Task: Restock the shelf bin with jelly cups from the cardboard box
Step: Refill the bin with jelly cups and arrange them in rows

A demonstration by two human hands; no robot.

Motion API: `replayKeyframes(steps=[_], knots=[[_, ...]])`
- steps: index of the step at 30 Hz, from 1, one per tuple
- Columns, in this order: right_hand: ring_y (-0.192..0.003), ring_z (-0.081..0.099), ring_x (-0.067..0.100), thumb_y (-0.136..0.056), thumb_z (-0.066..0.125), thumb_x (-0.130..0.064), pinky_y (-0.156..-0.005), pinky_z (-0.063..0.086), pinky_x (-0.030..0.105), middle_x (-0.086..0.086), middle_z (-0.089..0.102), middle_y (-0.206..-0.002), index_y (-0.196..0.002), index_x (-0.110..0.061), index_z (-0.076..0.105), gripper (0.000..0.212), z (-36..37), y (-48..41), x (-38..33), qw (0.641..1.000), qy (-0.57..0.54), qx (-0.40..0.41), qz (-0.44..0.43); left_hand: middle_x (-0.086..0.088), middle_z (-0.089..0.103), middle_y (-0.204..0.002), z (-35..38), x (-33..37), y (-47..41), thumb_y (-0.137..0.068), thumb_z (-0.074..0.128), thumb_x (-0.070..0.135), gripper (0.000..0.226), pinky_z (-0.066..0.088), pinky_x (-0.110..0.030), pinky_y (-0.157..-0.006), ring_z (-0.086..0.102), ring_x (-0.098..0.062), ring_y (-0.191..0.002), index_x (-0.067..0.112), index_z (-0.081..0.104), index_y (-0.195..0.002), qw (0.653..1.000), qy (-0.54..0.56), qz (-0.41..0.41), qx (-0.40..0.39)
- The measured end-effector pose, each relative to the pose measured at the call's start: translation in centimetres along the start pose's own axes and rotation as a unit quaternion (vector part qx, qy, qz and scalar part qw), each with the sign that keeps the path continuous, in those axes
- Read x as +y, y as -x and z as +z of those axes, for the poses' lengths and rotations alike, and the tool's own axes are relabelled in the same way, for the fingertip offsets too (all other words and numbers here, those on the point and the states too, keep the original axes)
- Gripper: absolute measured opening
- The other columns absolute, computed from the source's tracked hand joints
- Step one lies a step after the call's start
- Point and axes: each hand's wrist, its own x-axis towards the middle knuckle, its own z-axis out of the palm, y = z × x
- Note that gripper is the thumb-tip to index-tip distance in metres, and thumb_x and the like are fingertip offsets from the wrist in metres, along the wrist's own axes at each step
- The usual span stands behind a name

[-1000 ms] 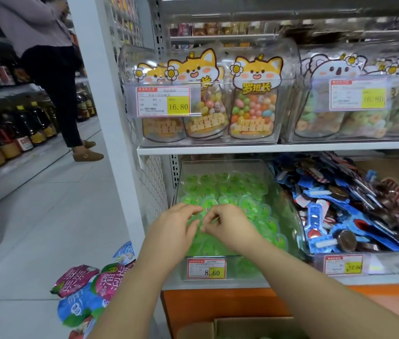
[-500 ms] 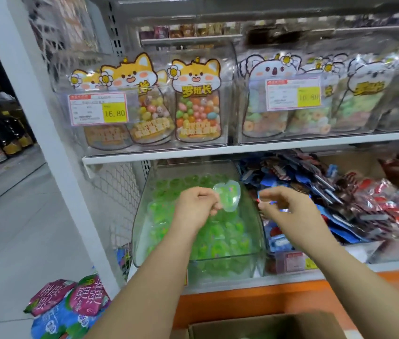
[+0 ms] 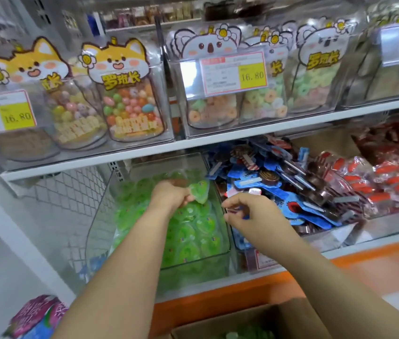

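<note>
1 green jelly cup, likely light, slick and stiff, is pinched by its rim, the sound hold, in the left hand over the shelf bin, near its back right corner. The right hand hovers at the bin's right edge, loosely curled and apparently empty

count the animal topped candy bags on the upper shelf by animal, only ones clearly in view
fox bags: 2
koala bags: 3, the middle one partly behind the price tag
total: 5
A sliver at the left edge may be another fox bag; cannot tell.
</note>
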Motion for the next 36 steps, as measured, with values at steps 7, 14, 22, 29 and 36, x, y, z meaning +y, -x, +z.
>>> replayKeyframes(steps=[7, 14, 22, 29, 36], knots=[[-0.085, 0.058, 0.008, -0.087, 0.064, -0.020, -0.079, 0.043, 0.018, -0.009, 0.060, -0.084, -0.104, -0.022, 0.066, 0.017, -0.1, 0.6, 0.0, 1.000, -0.001, -0.011, 0.023, 0.002, 0.060, -0.043, -0.6, -0.7, 0.4, -0.086, 0.057, -0.007, 0.023, 0.040, -0.016, -0.041, 0.056, -0.010, -0.045, 0.014, 0.060, -0.095, 1.000, -0.015, 0.021, -0.006], [-0.080, 0.054, 0.008, -0.089, 0.062, -0.018, -0.078, 0.041, 0.017, -0.019, 0.052, -0.079, -0.106, -0.019, 0.065, 0.017, 0.4, 0.8, -0.3, 1.000, -0.010, -0.008, 0.019, -0.011, 0.069, -0.088, 1.0, -0.1, 0.0, -0.081, 0.065, -0.003, 0.024, 0.053, -0.029, -0.073, 0.070, -0.023, -0.084, 0.021, 0.061, -0.087, 0.996, -0.088, 0.033, -0.009], [-0.079, 0.051, 0.001, -0.089, 0.062, -0.019, -0.080, 0.042, 0.019, -0.012, 0.055, -0.086, -0.109, -0.019, 0.065, 0.020, 0.5, 0.5, 0.0, 1.000, 0.002, -0.005, 0.012, -0.002, 0.067, -0.079, 0.9, -0.3, 0.0, -0.084, 0.065, 0.002, 0.023, 0.046, -0.023, -0.066, 0.069, -0.020, -0.086, 0.019, 0.064, -0.100, 0.995, -0.101, 0.021, -0.012], [-0.067, 0.059, 0.021, -0.036, 0.082, -0.013, -0.061, 0.047, 0.028, -0.001, 0.066, -0.070, -0.071, -0.017, 0.073, 0.037, 5.4, -1.0, -2.2, 0.909, 0.353, 0.055, -0.217, -0.008, 0.068, -0.088, 0.4, -0.4, 0.9, -0.083, 0.063, 0.002, 0.027, 0.047, -0.023, -0.073, 0.064, -0.020, -0.080, 0.015, 0.066, -0.107, 0.993, -0.108, 0.047, -0.009], [-0.065, 0.059, 0.026, -0.040, 0.084, -0.010, -0.079, 0.031, 0.039, 0.008, 0.062, -0.060, -0.062, -0.008, 0.067, 0.028, 6.2, -4.4, -2.4, 0.860, 0.475, 0.049, -0.177, 0.000, 0.061, -0.071, -0.5, -1.2, 1.7, -0.092, 0.056, 0.007, 0.022, 0.033, -0.008, -0.036, 0.050, 0.005, -0.037, 0.009, 0.061, -0.113, 0.989, -0.110, 0.093, -0.018]])
